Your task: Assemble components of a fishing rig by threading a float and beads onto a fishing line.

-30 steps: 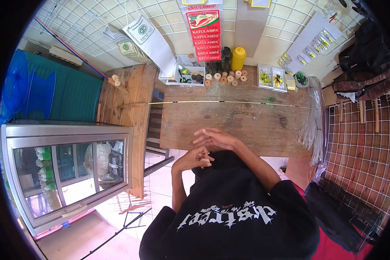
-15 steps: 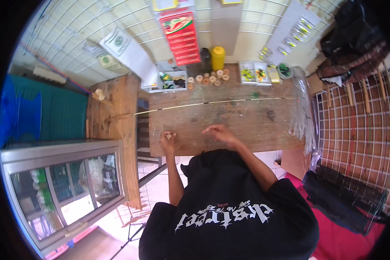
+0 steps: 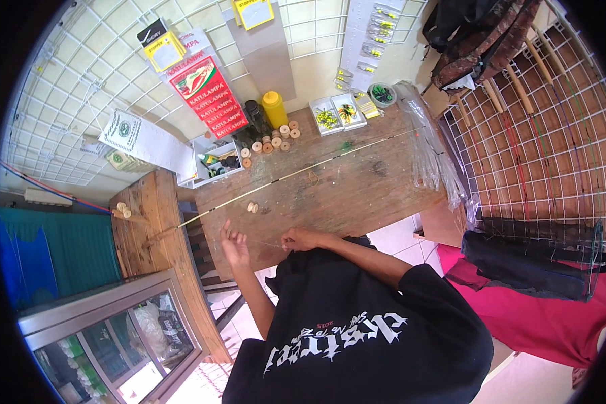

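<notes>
My left hand [image 3: 235,246] is at the near left edge of the wooden table [image 3: 357,182], palm turned up, index finger stretched out and the other fingers loosely apart. Close to my body, my right hand [image 3: 300,239] is closed in a pinch. A faint thin line [image 3: 266,243] seems to run between the hands; how it meets the left fingers is too fine to tell. Just beyond the left hand a small pale wooden spool [image 3: 252,207] lies on the tabletop. A long, thin, pale rod [image 3: 293,176] spans the table behind it.
Several wooden spools [image 3: 267,147] stand at the back beside a yellow bottle [image 3: 274,110]. White boxes of small yellow-green parts [image 3: 326,118] sit to their right. A white organizer [image 3: 215,172] is at the back left, clear plastic sleeves [image 3: 427,148] at the right, a glass-fronted cabinet [image 3: 124,343] at lower left.
The view has turned and shifted. A spool that was in my left hand now lies on the table, and that hand's fingers have spread. My right hand has drawn nearer my body and closed.
</notes>
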Motion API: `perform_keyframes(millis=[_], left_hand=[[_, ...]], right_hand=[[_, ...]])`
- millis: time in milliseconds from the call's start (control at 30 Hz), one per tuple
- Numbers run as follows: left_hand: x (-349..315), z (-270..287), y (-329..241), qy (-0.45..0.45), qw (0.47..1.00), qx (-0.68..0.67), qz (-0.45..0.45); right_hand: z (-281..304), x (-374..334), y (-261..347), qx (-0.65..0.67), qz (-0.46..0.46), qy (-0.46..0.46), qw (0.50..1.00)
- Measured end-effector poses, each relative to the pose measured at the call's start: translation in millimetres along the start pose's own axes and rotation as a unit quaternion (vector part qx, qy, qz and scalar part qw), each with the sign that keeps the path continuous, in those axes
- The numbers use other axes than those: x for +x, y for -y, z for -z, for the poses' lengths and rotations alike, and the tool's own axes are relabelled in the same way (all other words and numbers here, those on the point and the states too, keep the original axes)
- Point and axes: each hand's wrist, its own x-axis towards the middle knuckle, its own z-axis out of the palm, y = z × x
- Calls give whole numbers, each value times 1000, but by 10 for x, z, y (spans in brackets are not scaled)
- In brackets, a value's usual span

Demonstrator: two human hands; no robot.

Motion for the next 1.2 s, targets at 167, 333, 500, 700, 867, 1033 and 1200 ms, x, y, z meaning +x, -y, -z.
perform_keyframes(millis=[167,333,500,700,867,1033,1200], left_hand=[[-113,136,93,-66,904,406,-114],[-280,-140,293,46,889,455,-17],[-212,92,484,135,874,466,-6],[-316,-192,443,119,882,455,40],[-345,-248,329,149,870,462,89],[-405,-432,250,184,839,499,111],[-510,-447,243,205,848,485,64]], right_hand=[[-116,151,-411,59,-12,-101,993],[-76,441,-315,124,52,-234,963],[-88,684,-4,37,4,-90,995],[-126,684,-385,3,-3,-222,975],[51,501,-542,-103,-18,-289,952],[233,578,-607,-223,-6,-318,921],[283,889,-510,-238,42,-332,912]])
